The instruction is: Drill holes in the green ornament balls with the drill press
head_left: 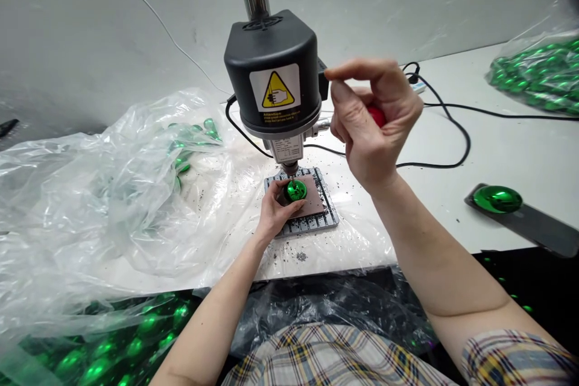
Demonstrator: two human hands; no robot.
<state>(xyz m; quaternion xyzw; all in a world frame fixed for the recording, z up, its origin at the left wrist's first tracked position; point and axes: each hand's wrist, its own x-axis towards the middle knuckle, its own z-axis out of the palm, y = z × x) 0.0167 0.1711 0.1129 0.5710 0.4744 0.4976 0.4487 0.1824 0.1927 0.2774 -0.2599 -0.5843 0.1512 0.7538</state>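
The left hand (274,211) pinches a green ball (297,192) under the drill (274,66); the right hand (373,132) curls round a red knob (377,116). If the ball slips, it could get hurt.

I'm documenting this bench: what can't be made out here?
Most of the red rounded knob: head view, covered by the bare right hand.
Whether the thin metal bit touches the shiny green round piece: head view, too small.
Lettering on the small white rectangular label: head view, too small.
Rest of the bagged shiny green pieces: head view, cut by right edge.
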